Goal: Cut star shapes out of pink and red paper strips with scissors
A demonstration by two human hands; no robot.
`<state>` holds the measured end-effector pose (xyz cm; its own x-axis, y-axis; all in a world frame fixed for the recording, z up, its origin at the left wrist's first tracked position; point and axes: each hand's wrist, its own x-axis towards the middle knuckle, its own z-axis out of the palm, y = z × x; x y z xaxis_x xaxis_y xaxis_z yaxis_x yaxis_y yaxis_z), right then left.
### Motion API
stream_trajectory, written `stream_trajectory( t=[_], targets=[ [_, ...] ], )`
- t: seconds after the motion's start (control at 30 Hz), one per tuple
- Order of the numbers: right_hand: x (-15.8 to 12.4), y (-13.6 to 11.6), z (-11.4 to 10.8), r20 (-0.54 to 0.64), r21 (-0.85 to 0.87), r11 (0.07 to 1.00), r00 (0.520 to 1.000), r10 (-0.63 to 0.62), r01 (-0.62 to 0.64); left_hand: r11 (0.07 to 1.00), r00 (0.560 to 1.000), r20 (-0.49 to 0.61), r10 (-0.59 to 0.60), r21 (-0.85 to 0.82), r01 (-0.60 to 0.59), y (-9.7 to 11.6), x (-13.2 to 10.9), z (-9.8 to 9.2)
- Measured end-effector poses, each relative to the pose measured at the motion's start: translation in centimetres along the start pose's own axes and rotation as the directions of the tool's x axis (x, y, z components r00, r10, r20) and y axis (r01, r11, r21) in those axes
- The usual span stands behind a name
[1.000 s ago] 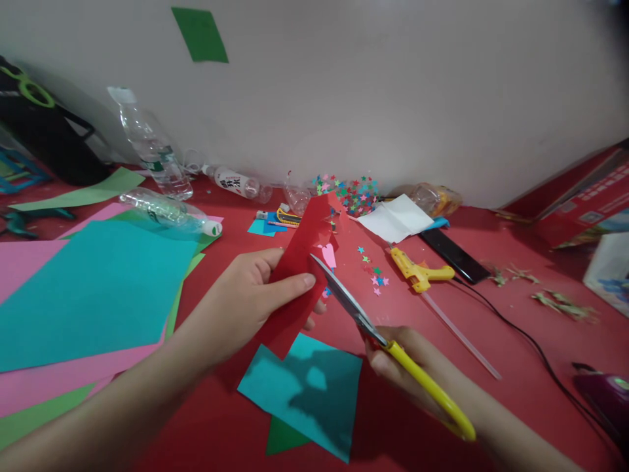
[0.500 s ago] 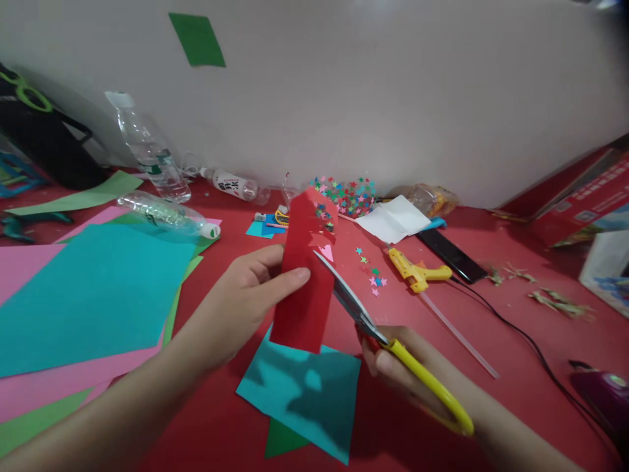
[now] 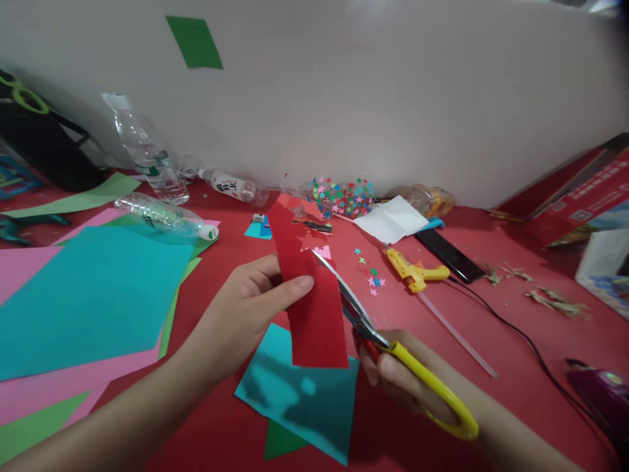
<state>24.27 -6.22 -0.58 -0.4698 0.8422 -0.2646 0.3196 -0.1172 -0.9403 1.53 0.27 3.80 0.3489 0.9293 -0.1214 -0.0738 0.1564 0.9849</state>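
Note:
A strip of red paper [image 3: 318, 328] is pinched upright by my left hand [image 3: 258, 295], thumb in front and fingers behind. My right hand [image 3: 398, 373] grips yellow-handled scissors [image 3: 432, 400] from the right. Their blades [image 3: 344, 295] lie across the strip's right edge, pointing up and left towards my thumb; how far apart the blades are is hard to make out. Below the strip, a square of turquoise paper [image 3: 275, 387] rests over a piece of dark green paper [image 3: 285, 440]. Shadows of my hands fall on the turquoise square.
Stacked coloured sheets [image 3: 98, 288] cover the left, with a lying plastic bottle [image 3: 162, 216] on them. A standing bottle [image 3: 147, 157] is behind. To the right are a yellow glue gun [image 3: 415, 270], its cord, and a black phone [image 3: 452, 255]. Star confetti [image 3: 344, 196] lies by the wall.
The red strip has tilted, its top swinging left and its lower end swinging right. Both hands stay almost in place, still holding the paper and the scissors.

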Motion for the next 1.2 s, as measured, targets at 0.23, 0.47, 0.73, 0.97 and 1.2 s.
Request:
stream_trajectory(
  t=[0.23,0.47,0.73,0.97,1.2],
  targets=[
    [0.0,-0.6,-0.6,-0.005,-0.039,0.998,0.999,0.054,-0.054,0.995,0.995,0.081,-0.066,0.073,0.06,1.2,-0.2,-1.0],
    [0.0,-0.4,0.3,-0.11,-0.081,0.994,0.992,0.067,-0.076,0.989,0.997,0.059,-0.049,0.145,0.04,1.5,-0.1,-1.1],
    [0.1,0.0,0.1,-0.089,-0.073,0.994,0.993,0.08,-0.086,0.985,0.996,0.061,-0.065,0.162,0.055,1.5,0.0,-1.3],
    [0.3,-0.2,0.5,-0.041,-0.012,0.999,0.998,0.047,-0.048,0.992,0.997,0.07,-0.011,0.125,0.002,0.5,0.2,-1.1],
    [-0.1,-0.4,1.8,-0.103,0.031,0.998,0.993,0.059,-0.056,0.998,0.999,-0.019,0.033,-0.046,-0.034,-1.1,-0.1,0.6]
  ],
)
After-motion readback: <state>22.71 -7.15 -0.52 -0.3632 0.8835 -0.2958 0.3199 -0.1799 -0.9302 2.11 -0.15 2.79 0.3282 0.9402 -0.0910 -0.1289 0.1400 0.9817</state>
